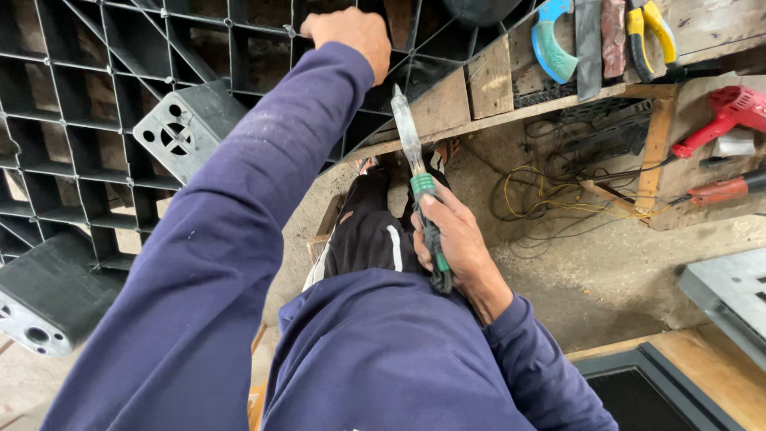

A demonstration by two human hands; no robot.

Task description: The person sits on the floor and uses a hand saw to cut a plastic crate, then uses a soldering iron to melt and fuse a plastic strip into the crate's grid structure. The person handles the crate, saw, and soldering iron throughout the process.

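At twelve o'clock the left hand [349, 32] grips a rib of the upended black plastic pallet [96, 96], while the right hand [455, 239], at centre, clutches a green-handled soldering iron [415, 168] pointed upward, not yet touching it.

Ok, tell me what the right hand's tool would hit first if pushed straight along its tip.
The right hand points its soldering iron up toward the black plastic pallet. Its lower edge looks first in line, though depth is unclear.
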